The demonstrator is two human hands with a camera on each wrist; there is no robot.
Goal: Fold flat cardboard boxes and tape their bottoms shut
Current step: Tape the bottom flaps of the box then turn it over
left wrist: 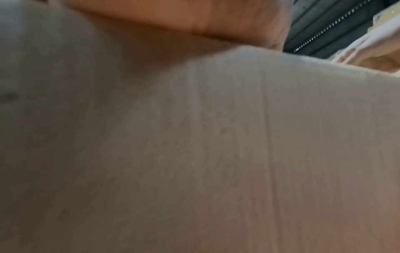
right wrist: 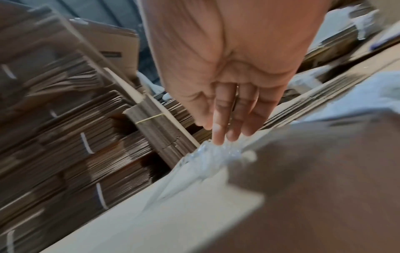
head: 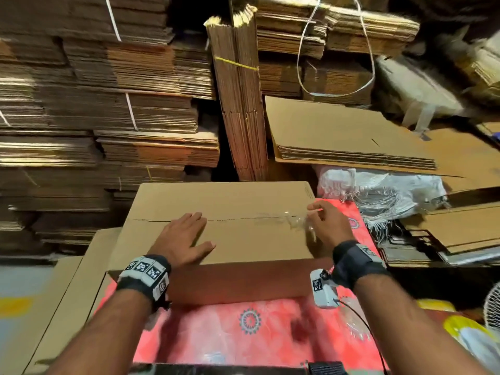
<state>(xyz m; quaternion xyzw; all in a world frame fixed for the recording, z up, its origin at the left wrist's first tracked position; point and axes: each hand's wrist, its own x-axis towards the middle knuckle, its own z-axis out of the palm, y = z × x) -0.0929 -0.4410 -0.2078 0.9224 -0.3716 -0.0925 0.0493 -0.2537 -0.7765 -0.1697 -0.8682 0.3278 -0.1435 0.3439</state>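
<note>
A brown cardboard box [head: 243, 201] stands on a red patterned surface with its flaps folded shut and a seam [head: 230, 219] running across the top. My left hand [head: 186, 234] lies flat on the near flap just below the seam, fingers spread. At the right end of the seam my right hand [head: 327, 220] touches a crumpled strip of clear tape [head: 286, 220]. In the right wrist view the straight fingers [right wrist: 227, 119] reach down onto that tape [right wrist: 212, 154] at the box edge [right wrist: 173, 214]. The left wrist view is filled with blurred cardboard [left wrist: 216, 137].
Strapped stacks of flat cardboard [head: 108, 104] wall off the back and left. An upright bundle [head: 240, 104] stands behind the box. A flat stack [head: 338, 136] and a white woven sack [head: 378, 190] lie to the right. Flat cardboard [head: 67, 293] lies at the left, and a fan [head: 492, 307] at the far right.
</note>
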